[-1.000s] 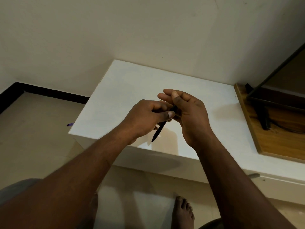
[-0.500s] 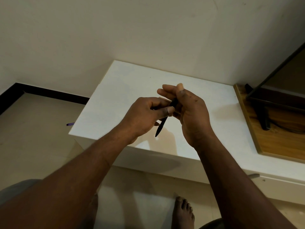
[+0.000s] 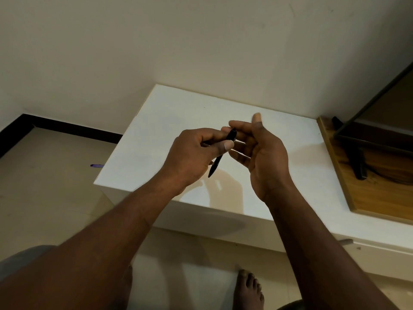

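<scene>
I am finding the middle of the black pen point(image 3: 214, 167) hidden behind the thumb of the left hand point(image 3: 192, 157), which is pinching it against its curled fingers. The right hand point(image 3: 263, 157) is hanging just beside the pen's upper end, fingers loosely bent, thumb raised, gripping nothing; whether its fingertips are touching the pen I cannot tell. Both hands are hovering over a white table point(image 3: 169, 121) against a pale wall, with a wooden board point(image 3: 380, 198) at its right running out of frame. The pen is lying steeply, slim end pointing down-left toward me, blunt end up and away.
</scene>
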Demonstrator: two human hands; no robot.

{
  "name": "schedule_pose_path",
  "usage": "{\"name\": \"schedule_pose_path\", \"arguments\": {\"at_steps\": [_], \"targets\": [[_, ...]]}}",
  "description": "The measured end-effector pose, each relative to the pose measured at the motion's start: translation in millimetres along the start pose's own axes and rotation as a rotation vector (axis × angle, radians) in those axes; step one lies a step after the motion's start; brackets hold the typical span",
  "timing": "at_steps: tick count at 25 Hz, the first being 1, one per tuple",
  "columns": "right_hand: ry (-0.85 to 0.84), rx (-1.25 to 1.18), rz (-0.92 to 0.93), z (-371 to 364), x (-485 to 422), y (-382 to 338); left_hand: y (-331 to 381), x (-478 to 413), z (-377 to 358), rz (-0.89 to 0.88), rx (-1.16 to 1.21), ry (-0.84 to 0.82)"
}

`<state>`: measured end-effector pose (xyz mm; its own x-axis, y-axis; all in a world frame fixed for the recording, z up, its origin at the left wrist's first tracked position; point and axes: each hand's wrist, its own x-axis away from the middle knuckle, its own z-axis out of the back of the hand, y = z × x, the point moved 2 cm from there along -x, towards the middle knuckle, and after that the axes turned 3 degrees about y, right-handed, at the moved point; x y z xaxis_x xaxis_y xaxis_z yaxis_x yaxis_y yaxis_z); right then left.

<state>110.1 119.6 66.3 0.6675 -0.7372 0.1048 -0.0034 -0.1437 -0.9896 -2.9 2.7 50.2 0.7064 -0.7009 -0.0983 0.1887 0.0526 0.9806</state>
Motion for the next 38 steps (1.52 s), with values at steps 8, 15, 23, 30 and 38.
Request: {"name": "schedule_pose_path", "arguments": {"at_steps": [8, 15, 23, 30, 38], "targets": [[-0.053, 0.200, 0.179, -5.1, 2.6, 2.5, 3.3, -1.2, 5.0, 0.009, -0.070, 0.086], [0.018, 0.215, 0.238, -2.7, -1.2, 4.5, -0.8, 0.0, 1.8, 0.043, -0.010, 0.019], [0.025, 0.225, 0.239, -2.3, -2.4, 5.7, 3.3, 2.7, 1.9, 0.038, -0.059, 0.048], [0.035, 0.237, 0.243, -2.0, -1.6, 4.8, 2.2, 2.4, 1.4, 0.105, -0.086, 0.057], [0.041, 0.243, 0.238, -2.6, -0.4, 4.6, 2.1, 3.0, 0.0, 0.120, -0.067, 0.030]]}}
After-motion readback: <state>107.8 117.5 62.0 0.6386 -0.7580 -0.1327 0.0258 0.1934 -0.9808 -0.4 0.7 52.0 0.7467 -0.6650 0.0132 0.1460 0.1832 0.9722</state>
